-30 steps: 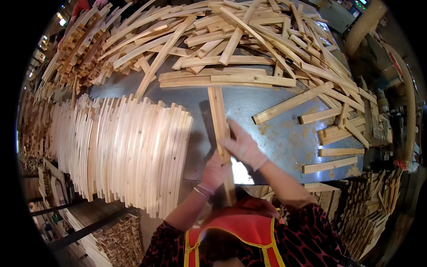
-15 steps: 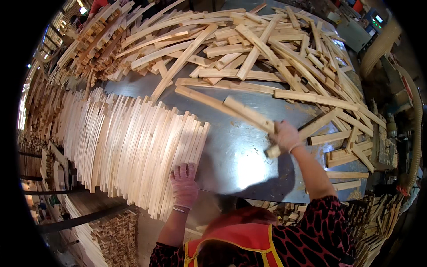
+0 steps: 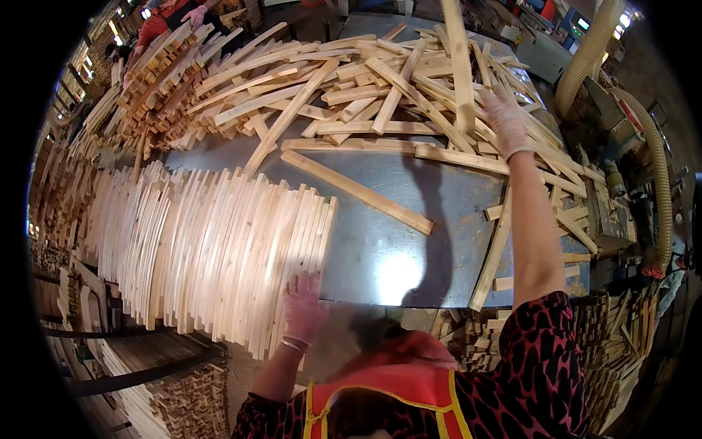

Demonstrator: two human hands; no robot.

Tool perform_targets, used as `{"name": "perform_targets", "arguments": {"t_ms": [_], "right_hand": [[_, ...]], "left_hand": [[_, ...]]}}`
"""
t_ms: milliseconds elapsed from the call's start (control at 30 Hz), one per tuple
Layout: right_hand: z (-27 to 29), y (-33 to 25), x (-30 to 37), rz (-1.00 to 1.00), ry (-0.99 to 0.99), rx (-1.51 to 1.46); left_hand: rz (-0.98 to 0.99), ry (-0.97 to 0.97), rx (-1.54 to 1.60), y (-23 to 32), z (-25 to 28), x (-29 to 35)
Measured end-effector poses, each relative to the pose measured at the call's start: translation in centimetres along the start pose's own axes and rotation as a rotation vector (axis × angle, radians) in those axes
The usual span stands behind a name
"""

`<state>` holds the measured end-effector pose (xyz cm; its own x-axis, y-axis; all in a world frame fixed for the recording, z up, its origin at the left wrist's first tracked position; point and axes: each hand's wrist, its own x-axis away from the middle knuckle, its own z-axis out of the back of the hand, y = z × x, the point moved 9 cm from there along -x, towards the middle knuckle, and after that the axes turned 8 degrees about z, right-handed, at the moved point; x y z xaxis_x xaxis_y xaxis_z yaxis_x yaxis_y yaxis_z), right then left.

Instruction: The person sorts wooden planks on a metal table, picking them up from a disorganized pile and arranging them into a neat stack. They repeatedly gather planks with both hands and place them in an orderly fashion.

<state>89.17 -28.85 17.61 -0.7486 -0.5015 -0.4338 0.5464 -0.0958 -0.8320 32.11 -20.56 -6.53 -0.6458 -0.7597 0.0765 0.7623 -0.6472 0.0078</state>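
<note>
My left hand (image 3: pixel 303 304), in a pink glove, rests at the near right end of a row of pale wooden strips (image 3: pixel 241 249). Its fingers stretch up along the last strips. My right hand (image 3: pixel 506 124), also gloved, is out over a heap of loose wooden strips (image 3: pixel 365 80) at the far side. Its fingers look extended and are slightly blurred. Just left of it a raised wooden strip (image 3: pixel 459 66) points up and away, with a narrow gap showing between them. A single wooden strip (image 3: pixel 358 192) lies slantwise on the grey metal table (image 3: pixel 369 241).
Another strip (image 3: pixel 491 252) slants near the table's right front. Bundled strips (image 3: pixel 153 88) are piled at far left, where another person (image 3: pixel 157 25) stands. A ribbed hose (image 3: pixel 651 146) and machine (image 3: pixel 614 197) are at right. Stacked wood (image 3: pixel 190 388) sits below left.
My right hand has moved up and away from the table's middle to the heap. The short piece it held has left the middle. My left hand stays at the row.
</note>
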Motion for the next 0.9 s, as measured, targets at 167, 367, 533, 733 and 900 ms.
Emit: {"name": "perform_targets", "arguments": {"t_ms": [167,367,533,733,900], "right_hand": [[7.8,10.6,10.0,-0.135,0.046,0.688],[8.9,17.1,30.7,-0.549,-0.079,0.748],[-2.7,11.3,36.5,-0.622,-0.418,0.165],[-4.9,11.7,15.9,0.093,-0.539,0.830],[-5.2,23.2,8.8,0.030,-0.797,1.018]], "left_hand": [[-0.059,0.030,0.268,2.8,2.9,3.6],[-0.162,-0.084,0.291,7.8,2.4,2.0],[-0.254,-0.165,0.463,15.0,2.1,-2.1],[-0.173,-0.274,0.177,18.6,-0.2,-5.5],[-0.212,-0.274,0.290,18.1,0.4,-6.3]]}}
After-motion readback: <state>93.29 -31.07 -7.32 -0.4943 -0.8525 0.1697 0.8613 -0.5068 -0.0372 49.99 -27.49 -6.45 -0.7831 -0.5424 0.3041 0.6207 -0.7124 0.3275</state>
